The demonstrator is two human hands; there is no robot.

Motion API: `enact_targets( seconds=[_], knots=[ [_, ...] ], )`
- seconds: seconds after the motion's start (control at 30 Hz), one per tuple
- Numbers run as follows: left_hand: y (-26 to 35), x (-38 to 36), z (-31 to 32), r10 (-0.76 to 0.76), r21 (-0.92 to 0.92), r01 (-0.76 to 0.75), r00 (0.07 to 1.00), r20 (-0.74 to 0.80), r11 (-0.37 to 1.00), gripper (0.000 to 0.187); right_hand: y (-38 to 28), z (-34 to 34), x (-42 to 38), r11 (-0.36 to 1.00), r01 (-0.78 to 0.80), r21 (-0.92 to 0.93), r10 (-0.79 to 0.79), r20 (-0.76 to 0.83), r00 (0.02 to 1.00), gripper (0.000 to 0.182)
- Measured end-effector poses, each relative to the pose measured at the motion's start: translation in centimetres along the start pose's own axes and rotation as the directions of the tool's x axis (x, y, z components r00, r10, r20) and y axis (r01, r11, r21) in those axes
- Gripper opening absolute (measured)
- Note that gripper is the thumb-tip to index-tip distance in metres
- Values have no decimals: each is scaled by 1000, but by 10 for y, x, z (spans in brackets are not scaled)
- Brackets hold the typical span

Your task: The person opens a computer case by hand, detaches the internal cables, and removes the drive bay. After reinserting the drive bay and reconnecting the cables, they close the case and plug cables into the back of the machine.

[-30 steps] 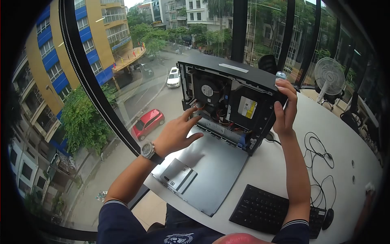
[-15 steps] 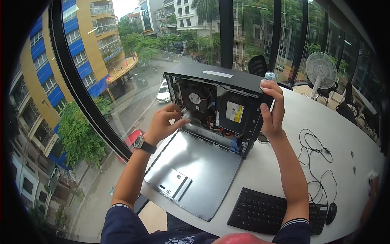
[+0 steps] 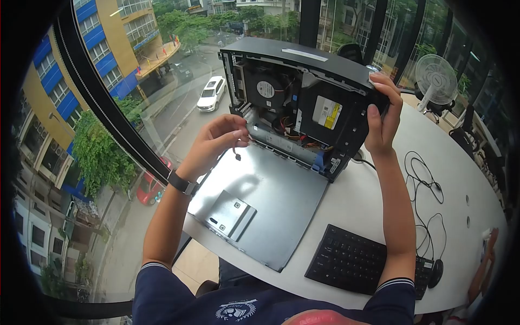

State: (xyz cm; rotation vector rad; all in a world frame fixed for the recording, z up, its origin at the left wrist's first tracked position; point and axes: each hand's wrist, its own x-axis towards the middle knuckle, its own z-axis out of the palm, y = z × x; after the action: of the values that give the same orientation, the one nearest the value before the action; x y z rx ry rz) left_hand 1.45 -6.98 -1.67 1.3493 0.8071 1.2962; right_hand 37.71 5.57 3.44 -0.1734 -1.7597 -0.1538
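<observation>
A black desktop computer case (image 3: pixel 303 62) stands tilted on its edge, its open side facing me. Inside are a round fan (image 3: pixel 266 90) and a drive with a white and yellow label (image 3: pixel 326 112). My right hand (image 3: pixel 383 116) is wrapped round the case's right end, thumb on the near side. At the lower left opening, my left hand (image 3: pixel 219 140) pinches a thin cable whose small dark connector (image 3: pixel 237 157) dangles below the fingers. The silver side panel (image 3: pixel 271 211) lies flat in front of the case, under the left hand.
On the white table (image 3: pixel 374 200) are a black keyboard (image 3: pixel 346 260), a mouse (image 3: pixel 435 273) and a loose black cable (image 3: pixel 417 179). A fan (image 3: pixel 435 80) stands behind. Tall windows border the left and back. Another person's arm (image 3: pixel 482 265) shows at the right edge.
My left hand has drawn back slightly from the case's inside, and a cable with a connector now hangs from its fingers. The view has tilted down; the right hand keeps its hold.
</observation>
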Motion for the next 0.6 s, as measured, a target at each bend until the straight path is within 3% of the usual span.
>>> enact_targets(
  seconds=[0.1,0.17,0.2,0.23,0.33,0.47,0.57,0.6],
  knots=[
    [-21,-3,-7,-114,-15,114,993,30,993,36,1,1,0,1000,-7,14,7,5,1000,34],
    [-42,-3,-23,-87,186,101,993,-82,977,38,4,-1,-2,1000,-17,11,16,15,1000,35],
    [-43,-3,-26,48,453,-9,996,-73,891,38,2,-1,-1,1000,-16,-19,16,14,1000,35],
    [-42,-3,-28,173,684,-112,985,-21,721,38,1,-1,0,1000,-12,-18,12,13,1000,35],
    [-34,0,-23,140,878,-21,989,-52,479,41,2,-1,0,1000,1,-23,-1,-2,1000,35],
    [-24,13,-17,-166,773,218,975,-147,596,46,3,2,0,1000,16,1,-16,-23,1000,35],
    [-37,23,-19,-197,588,197,978,-64,785,46,8,-2,0,999,41,11,-41,9,999,40],
    [-43,27,-22,-197,600,186,979,-47,778,47,12,-2,-1,998,62,-29,-63,-30,998,36]
  ],
)
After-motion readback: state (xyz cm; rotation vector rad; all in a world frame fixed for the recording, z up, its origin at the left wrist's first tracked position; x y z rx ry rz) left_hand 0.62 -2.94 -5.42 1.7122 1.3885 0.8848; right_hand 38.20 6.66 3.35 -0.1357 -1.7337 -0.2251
